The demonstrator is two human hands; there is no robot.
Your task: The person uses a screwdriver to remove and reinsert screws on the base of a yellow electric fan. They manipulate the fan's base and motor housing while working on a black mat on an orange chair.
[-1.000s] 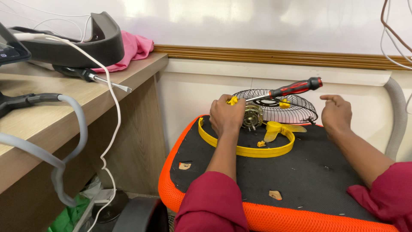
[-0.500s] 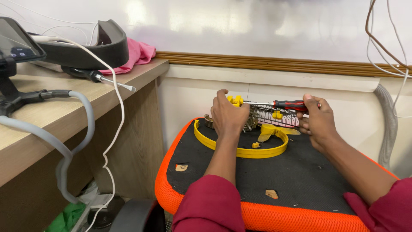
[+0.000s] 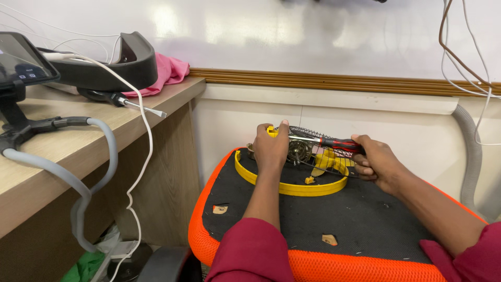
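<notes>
From the head camera, a small fan motor (image 3: 299, 151) with its wire grille (image 3: 326, 149) and a yellow ring (image 3: 290, 186) lies at the far end of an orange-edged chair seat (image 3: 209, 219). The left hand (image 3: 271, 149) has its fingers wrapped over the motor's near-left side. The right hand (image 3: 377, 164), just right of the motor, has its fingers clamped on a red-and-black screwdriver (image 3: 334, 142), whose shaft reaches left to the motor; the wooden desk (image 3: 130, 122) stands left of the seat.
</notes>
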